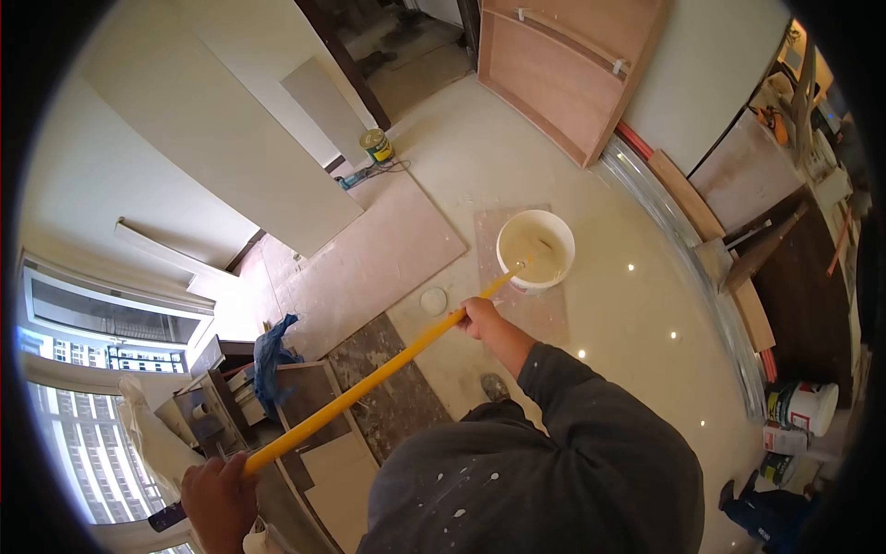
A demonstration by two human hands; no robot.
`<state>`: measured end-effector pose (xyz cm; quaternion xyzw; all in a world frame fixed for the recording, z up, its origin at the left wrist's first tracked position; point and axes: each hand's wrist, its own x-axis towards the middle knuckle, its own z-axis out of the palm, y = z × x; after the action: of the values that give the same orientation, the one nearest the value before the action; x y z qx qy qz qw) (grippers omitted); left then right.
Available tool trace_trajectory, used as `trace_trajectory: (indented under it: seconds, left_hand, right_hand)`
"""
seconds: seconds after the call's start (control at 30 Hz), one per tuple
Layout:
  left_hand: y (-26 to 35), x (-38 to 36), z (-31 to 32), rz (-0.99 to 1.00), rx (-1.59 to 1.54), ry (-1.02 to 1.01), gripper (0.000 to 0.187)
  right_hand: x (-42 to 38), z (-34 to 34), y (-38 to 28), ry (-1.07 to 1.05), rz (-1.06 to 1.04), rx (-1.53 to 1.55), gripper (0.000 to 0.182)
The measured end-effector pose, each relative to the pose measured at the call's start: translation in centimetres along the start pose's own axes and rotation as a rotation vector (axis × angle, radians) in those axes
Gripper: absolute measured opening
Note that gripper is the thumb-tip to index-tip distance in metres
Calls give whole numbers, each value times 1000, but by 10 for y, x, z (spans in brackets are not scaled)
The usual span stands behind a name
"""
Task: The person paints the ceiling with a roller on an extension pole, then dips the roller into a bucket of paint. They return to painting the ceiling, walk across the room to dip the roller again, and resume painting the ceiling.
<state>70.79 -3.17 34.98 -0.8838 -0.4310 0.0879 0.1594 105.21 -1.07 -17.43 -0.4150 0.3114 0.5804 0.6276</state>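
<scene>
Fingers of the right hand point(475, 319) are clamped around the yellow pole point(360, 390) near its bucket end, and those of the left hand point(220, 503) are wrapped around it close to its dark end at the lower left. The pole slants up to a metal tip over the white bucket point(505, 242), which holds a cream-coloured liquid and sits on a pinkish board point(547, 325) on the glossy floor point(614, 319). A round white object point(433, 301) lies beside that board. Farther off, an open tin point(377, 146) has a green-and-yellow label, its lettering too small to read; near it is a teal corded tool point(353, 178). At the right, the white tub point(812, 409) carries a dark label with red and white areas, also unreadable. Small white marks on the dark blue item point(771, 517) below it cannot be made out.
</scene>
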Motion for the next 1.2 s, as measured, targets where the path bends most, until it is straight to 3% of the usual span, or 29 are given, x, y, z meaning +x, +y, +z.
trace_trajectory:
  seconds: [0.13, 0.23, 0.4, 0.47, 0.5, 0.53, 0.63, 0.67, 0.9, 0.93, 1.03, 1.07, 1.17, 1.2]
  left_hand:
    - [-55, -35, -9, -189, -90, -134, 27]
    - [-79, -55, -26, -259, -191, -432, 31]
    - [-47, -70, 49, -195, -139, -43, 24]
    - [-55, -78, 48, -215, -147, -59, 24]
    - [-64, -84, 45, -225, -151, -69, 23]
    - [-94, -101, 45, -92, -200, -147, 26]
    - [-103, -122, 32, -564, -393, -536, 28]
    - [-98, -123, 33, -433, -360, -497, 27]
    - [-64, -129, 63, -325, -327, -247, 28]
    - [-81, -141, 64, -317, -322, -293, 29]
    - [-97, -168, 47, -698, -533, -535, 32]
    - [-120, -194, 75, -592, -479, -540, 33]
    - [-98, -191, 95, -521, -442, -518, 31]
    - [-76, -178, 88, -463, -403, -423, 28]
  right_hand:
    - [-50, 7, 21, -102, 57, 5, 13]
    - [-73, -1, 42, -233, 75, -143, 11]
    - [-24, -15, 41, -31, 112, -185, 10]
    - [-23, -7, 46, 81, 92, -160, 10]
    - [-30, -5, 49, 16, 107, -180, 10]
    - [-48, -7, 55, -44, 126, -200, 9]
    - [-69, -14, 76, -107, 187, -203, 9]
    - [-70, -14, 78, -98, 190, -218, 10]
    - [-37, -22, 77, 69, 146, -263, 12]
    - [-47, -21, 81, -3, 174, -292, 13]
    - [-83, -26, 97, -140, 215, -358, 15]
    - [-92, -26, 99, -138, 196, -366, 15]
    - [-51, -39, 99, -51, 190, -382, 14]
    - [-32, -44, 99, -8, 197, -388, 14]
